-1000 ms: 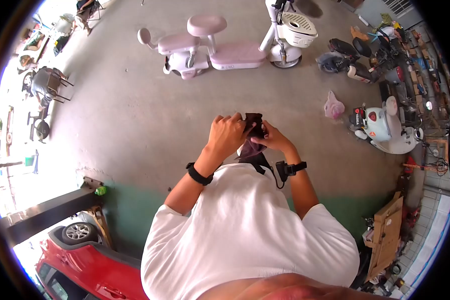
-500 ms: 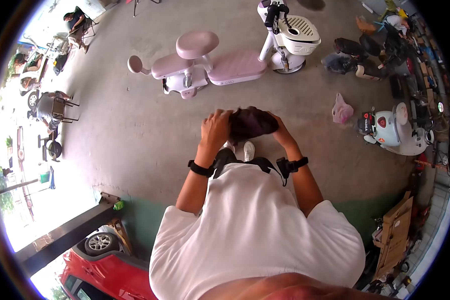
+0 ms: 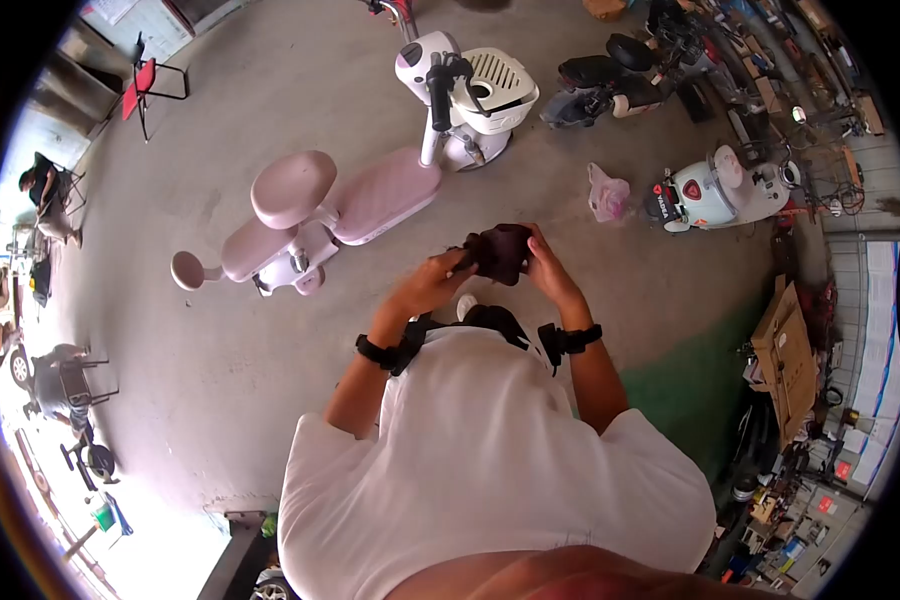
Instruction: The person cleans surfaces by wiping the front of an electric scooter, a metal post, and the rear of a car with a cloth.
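Note:
Between my two hands a dark maroon cloth is held up in front of my waist, bunched and partly folded. My left hand is closed on its left end, fingers pinched into the fabric. The right edge of the cloth sits in the grip of my right hand, thumb and fingers around it. Black straps circle both wrists. Just beyond the cloth stands a pink electric scooter with a white front basket; neither hand touches it.
A pink plastic bag lies on the concrete floor, near a pale blue scooter. Dark scooters stand farther back. Cardboard and cluttered tools line the right side. A red chair and seated people are at the left.
My view has turned to the right, so the pink scooter now appears farther left and tilted. The cloth is bunched more tightly, and my hands have come closer together.

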Motion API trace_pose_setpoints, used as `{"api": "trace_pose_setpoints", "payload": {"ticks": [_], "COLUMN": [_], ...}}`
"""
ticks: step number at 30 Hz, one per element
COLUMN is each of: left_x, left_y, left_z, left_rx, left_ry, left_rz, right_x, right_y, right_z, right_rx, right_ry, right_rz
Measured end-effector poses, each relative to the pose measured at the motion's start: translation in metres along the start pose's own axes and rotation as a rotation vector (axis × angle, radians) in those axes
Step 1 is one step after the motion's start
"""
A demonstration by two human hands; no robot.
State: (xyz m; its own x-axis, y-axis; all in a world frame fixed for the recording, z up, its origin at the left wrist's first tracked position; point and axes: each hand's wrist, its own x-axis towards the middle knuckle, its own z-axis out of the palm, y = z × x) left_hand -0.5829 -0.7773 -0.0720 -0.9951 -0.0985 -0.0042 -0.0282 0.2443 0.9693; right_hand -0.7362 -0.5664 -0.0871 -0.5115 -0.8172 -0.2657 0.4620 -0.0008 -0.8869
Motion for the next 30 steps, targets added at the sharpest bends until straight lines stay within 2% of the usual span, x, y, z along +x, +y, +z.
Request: {"api": "trace_pose_setpoints", "payload": {"ticks": [2, 3, 4, 7, 8, 10, 11, 13, 14, 15, 16, 17, 19, 22, 25, 27, 29, 30], "left_x": [0.034, 0.05, 0.066, 0.11, 0.128, 0.157, 0.167, 0.191, 0.199, 0.21, 0.22, 0.23, 0.249, 0.27, 0.29, 0.303, 0.309, 0.312], "left_y": [0.004, 0.008, 0.019, 0.043, 0.032, 0.014, 0.009, 0.024, 0.018, 0.017, 0.021, 0.025, 0.024, 0.009, -0.004, -0.016, -0.026, -0.03], "left_z": [0.008, 0.011, 0.009, -0.005, -0.005, -0.015, -0.014, -0.039, -0.049, -0.059, -0.071, -0.083, -0.097, -0.113, -0.116, -0.116, -0.121, -0.124], "left_rx": [-0.122, -0.239, -0.29, -0.163, -0.162, 0.132, 0.135, 0.138, 0.129, 0.141, 0.213, 0.281, 0.487, 0.649, 0.735, 0.734, 0.802, 0.76], "left_ry": [-0.111, -0.201, -0.244, -0.218, -0.216, -0.112, -0.105, 0.16, 0.264, 0.241, 0.38, 0.523, 0.636, 0.635, 0.601, 0.556, 0.399, 0.402], "left_rz": [0.036, 0.069, 0.009, -0.089, -0.1, 0.07, 0.052, 0.03, -0.002, -0.01, 0.015, 0.038, 0.064, 0.015, -0.025, -0.04, -0.014, 0.01], "right_x": [0.006, 0.01, 0.017, 0.047, 0.059, 0.09, 0.105, 0.144, 0.16, 0.172, 0.182, 0.196, 0.222, 0.267, 0.31, 0.332, 0.355, 0.367], "right_y": [-0.001, 0.002, -0.001, -0.025, -0.032, -0.049, -0.049, -0.051, -0.052, -0.053, -0.054, -0.055, -0.045, -0.045, -0.052, -0.049, -0.032, -0.023], "right_z": [-0.004, -0.01, -0.012, -0.031, -0.046, -0.078, -0.102, -0.136, -0.154, -0.175, -0.192, -0.207, -0.241, -0.258, -0.257, -0.257, -0.253, -0.254], "right_rx": [-0.022, 0.068, 0.161, 0.162, 0.17, -0.126, -0.116, -0.493, -0.463, -0.57, -0.681, -0.669, -0.685, -0.76, -0.847, -0.957, -1.098, -1.152], "right_ry": [0.051, 0.077, 0.099, 0.182, 0.178, 0.115, 0.102, 0.259, 0.269, 0.378, 0.481, 0.485, 0.604, 0.684, 0.618, 0.603, 0.504, 0.47], "right_rz": [0.03, 0.037, 0.044, 0.028, 0.036, 0.046, 0.057, -0.097, -0.106, -0.055, 0.004, 0.018, 0.01, 0.03, 0.151, 0.136, 0.067, -0.003]}}
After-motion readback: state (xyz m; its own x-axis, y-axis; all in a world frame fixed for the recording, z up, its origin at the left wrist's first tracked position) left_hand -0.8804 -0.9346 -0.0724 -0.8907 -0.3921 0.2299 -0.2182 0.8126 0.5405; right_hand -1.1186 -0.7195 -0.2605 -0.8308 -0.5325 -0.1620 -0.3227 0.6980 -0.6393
